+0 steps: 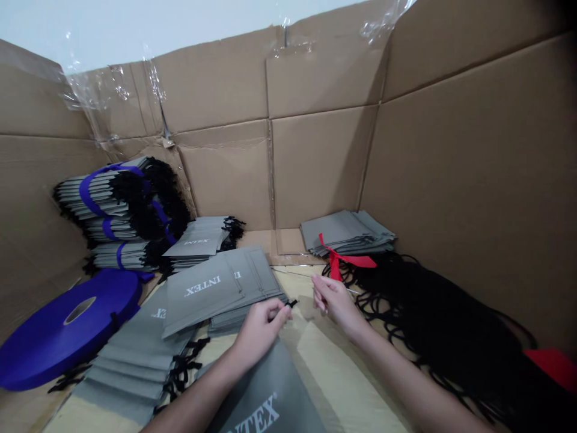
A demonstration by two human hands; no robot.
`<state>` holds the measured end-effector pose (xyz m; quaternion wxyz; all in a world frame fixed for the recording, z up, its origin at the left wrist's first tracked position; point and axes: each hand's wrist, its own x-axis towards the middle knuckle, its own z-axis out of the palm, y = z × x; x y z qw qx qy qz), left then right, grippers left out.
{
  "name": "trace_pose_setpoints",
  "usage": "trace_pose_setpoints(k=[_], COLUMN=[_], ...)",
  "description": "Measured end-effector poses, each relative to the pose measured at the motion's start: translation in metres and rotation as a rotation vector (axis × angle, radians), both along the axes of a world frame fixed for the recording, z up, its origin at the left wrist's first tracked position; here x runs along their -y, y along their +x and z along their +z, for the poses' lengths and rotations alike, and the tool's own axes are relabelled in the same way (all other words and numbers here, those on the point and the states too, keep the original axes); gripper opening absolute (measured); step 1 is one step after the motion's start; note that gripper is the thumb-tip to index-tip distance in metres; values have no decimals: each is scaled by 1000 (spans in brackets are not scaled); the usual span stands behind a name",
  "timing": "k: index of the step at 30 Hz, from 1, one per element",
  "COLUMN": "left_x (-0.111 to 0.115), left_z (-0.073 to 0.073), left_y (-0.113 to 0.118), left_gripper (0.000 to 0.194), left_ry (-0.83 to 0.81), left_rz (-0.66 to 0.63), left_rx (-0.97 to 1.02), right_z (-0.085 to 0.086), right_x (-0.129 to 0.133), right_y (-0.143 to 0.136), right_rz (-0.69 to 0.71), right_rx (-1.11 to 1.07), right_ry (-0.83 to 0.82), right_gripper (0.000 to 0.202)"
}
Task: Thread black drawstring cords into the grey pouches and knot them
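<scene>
Fingers of the left hand (256, 334) pinch a black cord end (293, 304) by the far end of a gray pouch (283, 382) lying nearest on the surface (331, 376), while the right hand (336, 300) grips a thin rod (293, 272). Purple-strapped bundles (108, 207) at the left look finished; plain pouches (340, 231) at the back right and heaped black cords (419, 307) seem left to do (whether this pouch is finished, I cannot tell).
</scene>
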<state>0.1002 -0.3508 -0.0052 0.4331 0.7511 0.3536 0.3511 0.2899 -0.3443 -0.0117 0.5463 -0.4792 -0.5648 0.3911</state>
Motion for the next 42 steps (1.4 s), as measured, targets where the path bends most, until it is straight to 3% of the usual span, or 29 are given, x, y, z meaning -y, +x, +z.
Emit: trace_pose_setpoints(k=[4,7,11,15,19,28,38,42], left_x=[-1,-2,-4,-6,-6,-7,-9,-4], left_z=[-1,-2,-3,-3,-2,-3,-4,-2], left_y=[0,0,0,-1,-1,-1,-1,1], left_gripper=[35,36,39,39,38,39,36,35], left_ry=[-14,-32,-51,-77,-121,-109,-119,-131], left_rz=[1,-9,-16,-51,-83,-23,-5,1], left_rx=[4,19,38,52,82,69,80,68], right_z=[-4,-7,-4,1,-1,3,2,5], right_x=[-4,-6,0,6,3,11,10,13], right_y=[1,-1,-6,-10,-11,-20,-6,-5], right_rz=[-81,-104,-62,-48,-54,80,-177,-173], right_rx=[19,30,82,145,161,210,529,614], right_ry=[-47,-87,-125,-128,-102,-54,145,200], right_gripper=[40,52,37,50,32,41,37,17])
